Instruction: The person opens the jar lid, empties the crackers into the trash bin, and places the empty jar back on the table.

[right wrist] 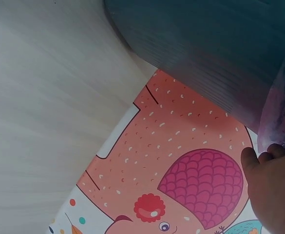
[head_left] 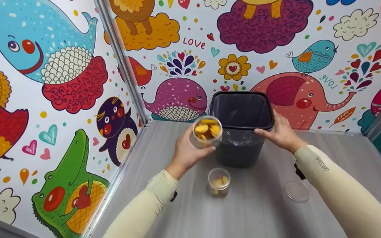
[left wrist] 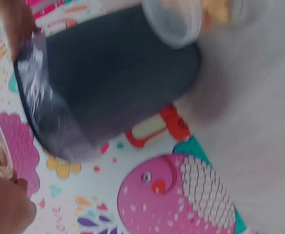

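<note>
My left hand (head_left: 186, 154) grips a clear plastic jar (head_left: 207, 142) of yellow, slice-like pieces, held up at the left of a dark trash bin (head_left: 240, 152). The jar's mouth faces the head camera. A thin clear bag lines the bin and folds over its rim. At the bin's right side, my right hand (head_left: 284, 135) holds the rim, thumb in front; the right wrist view shows its fingers (right wrist: 249, 163) by the bag liner (right wrist: 277, 114). In front of the bin stands a second clear jar (head_left: 219, 188), without a lid, with paler pieces low inside.
A round clear lid (head_left: 297, 191) lies flat on the grey table (head_left: 253, 211), near my right forearm. Behind the bin rises a wall (head_left: 184, 62) printed with cartoon animals, and another such wall (head_left: 74, 132) closes off the left side. A metal strip (head_left: 124, 56) runs up their corner.
</note>
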`<state>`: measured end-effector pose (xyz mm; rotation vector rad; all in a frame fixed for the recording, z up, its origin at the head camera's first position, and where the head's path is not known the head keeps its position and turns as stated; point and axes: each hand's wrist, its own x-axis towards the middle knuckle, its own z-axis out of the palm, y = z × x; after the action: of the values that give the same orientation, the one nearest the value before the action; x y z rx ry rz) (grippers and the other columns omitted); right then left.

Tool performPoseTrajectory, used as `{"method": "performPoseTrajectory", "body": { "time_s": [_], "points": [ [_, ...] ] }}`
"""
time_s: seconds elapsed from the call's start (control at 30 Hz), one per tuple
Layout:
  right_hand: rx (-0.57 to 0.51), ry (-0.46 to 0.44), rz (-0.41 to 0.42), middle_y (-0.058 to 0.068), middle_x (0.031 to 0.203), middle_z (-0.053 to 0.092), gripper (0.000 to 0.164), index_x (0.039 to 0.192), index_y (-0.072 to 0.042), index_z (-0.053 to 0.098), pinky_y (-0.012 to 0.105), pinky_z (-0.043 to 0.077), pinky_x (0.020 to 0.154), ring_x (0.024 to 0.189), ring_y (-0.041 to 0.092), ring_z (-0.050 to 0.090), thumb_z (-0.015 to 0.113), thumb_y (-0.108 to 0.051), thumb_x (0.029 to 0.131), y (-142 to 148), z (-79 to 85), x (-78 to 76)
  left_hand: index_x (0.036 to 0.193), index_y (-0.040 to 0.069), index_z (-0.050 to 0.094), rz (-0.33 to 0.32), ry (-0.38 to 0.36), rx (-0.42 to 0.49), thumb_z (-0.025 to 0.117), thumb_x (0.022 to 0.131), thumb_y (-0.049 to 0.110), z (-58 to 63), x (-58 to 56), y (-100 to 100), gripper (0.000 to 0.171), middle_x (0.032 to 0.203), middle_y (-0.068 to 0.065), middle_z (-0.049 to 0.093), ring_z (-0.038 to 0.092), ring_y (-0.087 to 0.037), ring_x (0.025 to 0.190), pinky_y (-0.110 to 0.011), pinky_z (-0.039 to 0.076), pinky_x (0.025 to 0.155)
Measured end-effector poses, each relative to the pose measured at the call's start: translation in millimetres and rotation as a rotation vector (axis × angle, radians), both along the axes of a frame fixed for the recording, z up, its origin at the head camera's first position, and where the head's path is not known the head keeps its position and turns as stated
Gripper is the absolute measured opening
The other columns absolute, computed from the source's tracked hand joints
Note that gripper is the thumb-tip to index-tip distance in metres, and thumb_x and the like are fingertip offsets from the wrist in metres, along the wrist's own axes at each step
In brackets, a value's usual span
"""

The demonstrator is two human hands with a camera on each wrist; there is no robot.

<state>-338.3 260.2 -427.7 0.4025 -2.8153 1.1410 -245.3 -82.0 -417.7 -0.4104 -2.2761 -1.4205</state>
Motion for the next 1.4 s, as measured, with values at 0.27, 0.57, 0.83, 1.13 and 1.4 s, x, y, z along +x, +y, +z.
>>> {"method": "performPoseTrajectory", "body": {
  "time_s": [0.27,0.57,0.83,1.13,1.4],
  "points": [
    [0.011,0.041,0.009,0.025,0.16,0.016,0.112,0.16,-0.007,0.004,0.07,0.006,0.111,0.144,0.048,0.011,0.07,-0.057,0.084,1,-0.9,0.0,0.139,0.01,0.052,0.163,0.047,-0.161,0.093,0.061,0.036,36.8,-38.0,-20,0.092,0.128,-0.006,0.058,0.053,-0.02,0.116,-0.04,0.041,0.103],
    [0.006,0.069,-0.017,0.027,0.16,0.017,0.112,0.158,-0.002,0.006,0.069,0.008,0.112,0.144,0.048,0.012,0.071,-0.056,0.085,5,-9.4,-0.5,0.139,0.009,0.048,0.164,0.184,-0.549,0.089,0.066,0.037,68.3,-79.8,-24,0.088,0.133,-0.008,0.055,0.045,-0.023,0.13,-0.033,0.005,0.12],
    [-0.027,0.097,-0.011,0.025,0.159,0.02,0.109,0.159,-0.004,0.01,0.069,0.01,0.111,0.143,0.048,0.015,0.073,-0.053,0.085,5,-14.5,0.9,0.137,0.007,0.046,0.156,0.26,-0.804,0.088,0.07,0.036,84.1,-99.9,-13,0.084,0.131,-0.01,0.055,0.044,-0.025,0.132,-0.034,0.001,0.12],
    [-0.01,0.082,-0.018,0.026,0.159,0.018,0.111,0.158,-0.001,0.007,0.067,0.01,0.113,0.144,0.047,0.013,0.072,-0.054,0.085,3,-12.7,0.6,0.135,0.002,0.05,0.108,0.352,-1.033,0.078,0.076,0.025,97.1,-115.1,10,0.07,0.129,-0.012,0.057,0.048,-0.028,0.128,-0.034,0.0,0.12],
    [-0.024,0.094,-0.016,0.024,0.16,0.02,0.11,0.159,-0.004,0.01,0.067,0.012,0.112,0.143,0.046,0.015,0.073,-0.054,0.084,2,-11.2,-2.0,0.139,0.002,0.046,0.124,0.348,-1.264,0.073,0.078,0.024,104.9,-125.0,31,0.07,0.133,-0.015,0.054,0.045,-0.03,0.132,-0.037,0.002,0.12]
  ]
}}
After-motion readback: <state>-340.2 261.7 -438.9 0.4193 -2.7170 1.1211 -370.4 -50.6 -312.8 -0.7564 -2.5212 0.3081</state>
